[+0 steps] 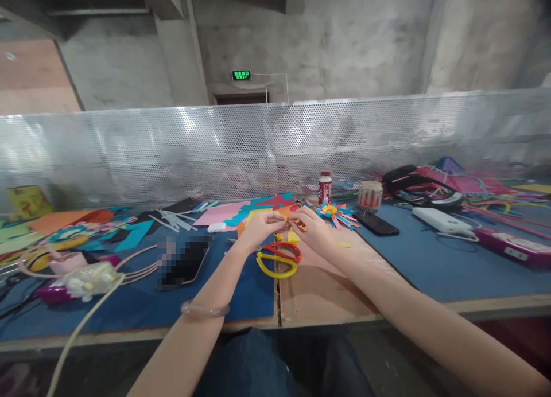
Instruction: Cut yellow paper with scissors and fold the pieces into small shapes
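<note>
My left hand (257,232) and my right hand (313,228) meet over the middle of the table. Their fingertips pinch a small yellow piece (286,218), probably paper, mostly hidden by the fingers. Just below lie scissors (276,268) with red and yellow handle loops; my left hand covers part of them. Small yellow scraps (293,237) rest on the table between my wrists. Beyond my right hand sits a paper flower (333,211) with blue, orange and pink petals and a yellow middle. Coloured paper sheets (226,213) spread behind my left hand.
A dark phone (191,262) lies left of my left forearm, another phone (377,222) to the right. A red-capped bottle (325,188) and a jar (370,195) stand behind. Power strips (514,248) and cables lie at both sides. A perforated metal screen (181,150) closes the back.
</note>
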Demonstrator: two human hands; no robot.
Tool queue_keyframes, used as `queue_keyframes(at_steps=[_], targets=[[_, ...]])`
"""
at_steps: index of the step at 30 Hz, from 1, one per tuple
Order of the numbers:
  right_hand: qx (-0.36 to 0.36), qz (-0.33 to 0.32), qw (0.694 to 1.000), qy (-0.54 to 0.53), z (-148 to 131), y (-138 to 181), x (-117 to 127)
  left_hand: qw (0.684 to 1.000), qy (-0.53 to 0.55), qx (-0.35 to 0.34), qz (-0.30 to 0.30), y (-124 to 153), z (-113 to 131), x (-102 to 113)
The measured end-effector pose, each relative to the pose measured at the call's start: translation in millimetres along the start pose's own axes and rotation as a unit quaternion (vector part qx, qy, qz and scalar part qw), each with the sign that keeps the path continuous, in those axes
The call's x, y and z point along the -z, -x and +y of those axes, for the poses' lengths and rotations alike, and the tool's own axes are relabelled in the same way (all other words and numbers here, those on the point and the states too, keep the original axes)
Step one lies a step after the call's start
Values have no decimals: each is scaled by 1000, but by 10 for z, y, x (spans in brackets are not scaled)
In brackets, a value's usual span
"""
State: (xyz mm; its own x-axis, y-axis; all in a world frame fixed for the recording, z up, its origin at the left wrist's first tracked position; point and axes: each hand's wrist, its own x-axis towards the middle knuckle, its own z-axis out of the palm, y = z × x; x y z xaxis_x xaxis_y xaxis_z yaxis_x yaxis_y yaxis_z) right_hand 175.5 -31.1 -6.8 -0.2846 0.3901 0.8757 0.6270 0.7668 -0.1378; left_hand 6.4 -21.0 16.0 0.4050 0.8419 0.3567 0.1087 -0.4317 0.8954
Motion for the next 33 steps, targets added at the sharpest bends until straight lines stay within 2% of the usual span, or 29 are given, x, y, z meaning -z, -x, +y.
queue_keyframes(at_steps=[10,20,27,33], targets=[[-6,13,1000,16,-26,8,0,1000,-6,-11,18,10,7,-10],[-15,3,1000,12,-31,6,11,1000,-9,-15,2,10,13,-13],[-46,-10,999,19,-28,10,-2,1000,-17,-24,-6,20,29,-32],[-58,16,998,-18,-14,30,-55,999,-20,-29,-7,6,19,-29]])
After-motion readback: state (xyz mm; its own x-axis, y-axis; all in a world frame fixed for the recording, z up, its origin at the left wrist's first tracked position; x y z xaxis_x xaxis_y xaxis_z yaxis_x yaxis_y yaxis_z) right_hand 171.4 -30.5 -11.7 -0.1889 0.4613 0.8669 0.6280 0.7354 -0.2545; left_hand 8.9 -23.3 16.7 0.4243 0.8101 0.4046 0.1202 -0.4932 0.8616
